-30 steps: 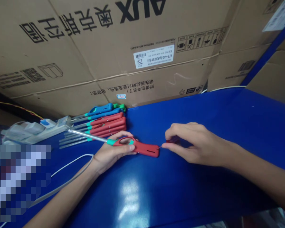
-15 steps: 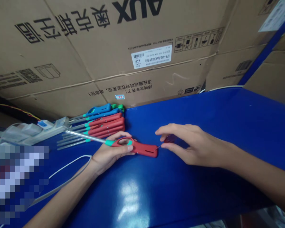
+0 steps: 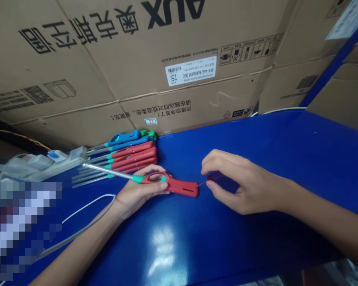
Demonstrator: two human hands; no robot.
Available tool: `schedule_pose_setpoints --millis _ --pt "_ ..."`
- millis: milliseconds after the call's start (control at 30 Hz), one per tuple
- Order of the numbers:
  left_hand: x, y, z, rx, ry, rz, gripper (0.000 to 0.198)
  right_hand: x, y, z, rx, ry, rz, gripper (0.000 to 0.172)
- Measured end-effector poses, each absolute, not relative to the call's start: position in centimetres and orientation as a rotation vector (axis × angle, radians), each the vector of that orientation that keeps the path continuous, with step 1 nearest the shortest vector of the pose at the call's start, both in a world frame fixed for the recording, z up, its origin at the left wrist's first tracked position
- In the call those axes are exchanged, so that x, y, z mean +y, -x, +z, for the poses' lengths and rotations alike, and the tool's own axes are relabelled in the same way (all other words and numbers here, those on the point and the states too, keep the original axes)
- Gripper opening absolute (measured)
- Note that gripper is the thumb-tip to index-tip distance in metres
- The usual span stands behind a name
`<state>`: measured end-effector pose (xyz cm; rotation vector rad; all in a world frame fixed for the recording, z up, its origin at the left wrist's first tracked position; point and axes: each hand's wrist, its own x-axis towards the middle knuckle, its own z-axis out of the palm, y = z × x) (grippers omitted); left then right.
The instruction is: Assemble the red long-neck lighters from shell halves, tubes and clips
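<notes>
The fingers (image 3: 219, 158) of the right hand (image 3: 244, 186) curl together around a small red piece (image 3: 214, 176), and a thin wire (image 3: 201, 184) runs from it to the end of a red lighter (image 3: 181, 187). The fingers (image 3: 155, 186) of the left hand (image 3: 137, 194) clamp around the lighter's looped handle, holding it just above the blue tabletop (image 3: 271, 135). Beside it lies a row of red and blue lighters (image 3: 131, 153), against a cardboard box (image 3: 137, 67).
</notes>
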<state>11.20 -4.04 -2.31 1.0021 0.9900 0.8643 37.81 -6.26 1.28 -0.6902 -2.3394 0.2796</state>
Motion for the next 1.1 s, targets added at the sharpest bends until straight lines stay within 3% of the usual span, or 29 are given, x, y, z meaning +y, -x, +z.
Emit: schedule_pose_setpoints --millis 267,600,833,1100 --pt "-4.19 -11.28 -2.10 1.001 -0.984 0.871 0.038 -6.14 -37.91 0.80 -2.289 0.747 0.253 0.026" --pt "-4.17 -11.23 -2.25 0.991 -1.006 0.869 0.038 -6.15 -37.85 0.79 -2.327 0.767 0.091 0.015" --pt "-4.15 -11.16 -2.20 0.992 -1.010 0.862 0.039 -6.33 -37.85 1.25 -2.317 0.708 0.299 0.031" --pt "-4.10 -11.16 -2.33 0.987 -1.007 0.867 0.040 -6.28 -38.12 1.40 -2.326 0.764 0.190 0.043"
